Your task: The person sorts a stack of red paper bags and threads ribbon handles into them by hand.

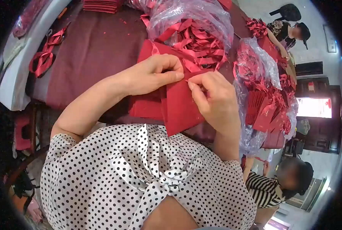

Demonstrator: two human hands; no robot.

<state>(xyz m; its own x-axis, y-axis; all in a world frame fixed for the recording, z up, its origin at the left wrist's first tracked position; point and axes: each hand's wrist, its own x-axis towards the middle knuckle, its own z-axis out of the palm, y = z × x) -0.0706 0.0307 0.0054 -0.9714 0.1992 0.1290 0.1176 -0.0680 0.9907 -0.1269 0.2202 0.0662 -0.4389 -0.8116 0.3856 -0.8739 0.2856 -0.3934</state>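
The red folded piece [182,103] is hanging with its corner toward the wearer, on the near side of the ribbon heap [205,48], which is serving as landmark. At its upper edge the left hand [149,76] is pressing thumb and forefinger together, and the right hand [217,94] is closing its fingertips just beside them; what either is pinching, I can't tell.

If the fingertips are gripping something thin, it could be slipping free through a loose pinch. An uneven pull could be creasing or tearing the piece's edge. More red sheets [146,107] are lying under and beside it, on the heap's near left, so a dragging wrist could be shifting them. Loose ribbon ends are lying close beyond the fingers and could be snagging.

The fingers are covering the contact point, and clear plastic [213,19] is veiling the heap's far side. Right of the heap, glare and wrapping are blurring the bundled red pieces [257,107]. Farther right and nearer the wearer, a striped sleeve [261,188] is showing beyond the table; that person's handwork is too small to read.
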